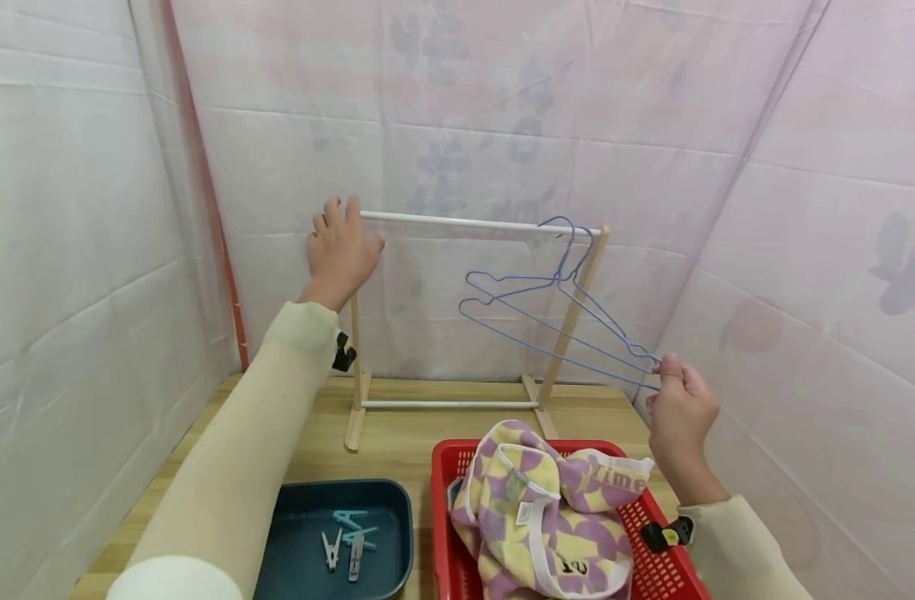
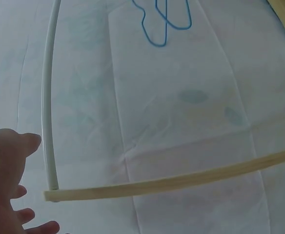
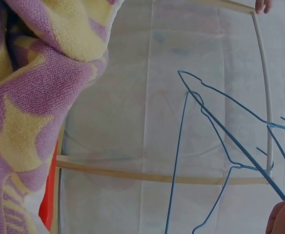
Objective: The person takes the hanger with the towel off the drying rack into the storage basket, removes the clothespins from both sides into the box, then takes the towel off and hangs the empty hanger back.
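Observation:
Two blue wire hangers (image 1: 558, 279) hang at a slant, their hooks at the right end of the white top bar (image 1: 457, 221) of a small wooden rack. My right hand (image 1: 681, 417) pinches their lower right corners between thumb and fingers. In the right wrist view, the hanger wires (image 3: 230, 137) cross each other in front of the bar, and one hook appears to loop round it. At the rack's top left corner is my left hand (image 1: 342, 254), fingers spread. The left wrist view shows its thumb beside the bar (image 2: 47, 112) near the wooden post (image 2: 147, 187).
A red basket (image 1: 442, 517) holds a purple and yellow patterned towel-like cloth (image 1: 502, 517). To its left, a dark blue tray (image 1: 401, 517) contains several clothespins (image 1: 356, 558). Both are in front of the rack on a wooden table (image 1: 420, 425). Pale sheets (image 1: 457, 108) surround the table.

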### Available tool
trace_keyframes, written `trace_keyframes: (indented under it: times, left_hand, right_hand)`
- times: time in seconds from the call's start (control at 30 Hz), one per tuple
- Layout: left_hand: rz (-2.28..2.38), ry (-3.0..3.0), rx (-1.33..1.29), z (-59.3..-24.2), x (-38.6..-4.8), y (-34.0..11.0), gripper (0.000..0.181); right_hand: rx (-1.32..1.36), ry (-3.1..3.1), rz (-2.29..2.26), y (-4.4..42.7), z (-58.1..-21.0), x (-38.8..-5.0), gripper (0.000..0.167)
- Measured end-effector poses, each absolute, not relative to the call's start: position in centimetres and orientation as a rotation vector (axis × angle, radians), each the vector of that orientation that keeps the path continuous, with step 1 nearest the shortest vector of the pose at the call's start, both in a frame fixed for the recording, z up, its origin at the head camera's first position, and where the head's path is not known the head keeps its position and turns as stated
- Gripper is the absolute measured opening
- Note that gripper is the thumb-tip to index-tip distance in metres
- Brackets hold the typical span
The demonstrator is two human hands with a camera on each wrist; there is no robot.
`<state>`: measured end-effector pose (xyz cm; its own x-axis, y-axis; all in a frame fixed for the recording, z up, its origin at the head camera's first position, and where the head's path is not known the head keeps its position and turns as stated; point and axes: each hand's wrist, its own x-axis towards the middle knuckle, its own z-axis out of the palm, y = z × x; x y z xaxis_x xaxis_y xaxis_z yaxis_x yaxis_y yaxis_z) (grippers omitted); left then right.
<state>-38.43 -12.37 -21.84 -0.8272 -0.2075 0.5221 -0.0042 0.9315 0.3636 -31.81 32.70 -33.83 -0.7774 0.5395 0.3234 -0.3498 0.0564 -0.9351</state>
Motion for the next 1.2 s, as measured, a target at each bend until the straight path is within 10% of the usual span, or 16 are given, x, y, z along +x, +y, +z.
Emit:
trace_keyframes:
  times: [1.2]
  left_hand:
    - [-0.493, -2.648, 0.192, -22.2, -38.7, -14.3, 0.082]
  right_hand:
    - [-0.189, -1.940, 1.550, 30.0, -35.6, -34.7, 0.043]
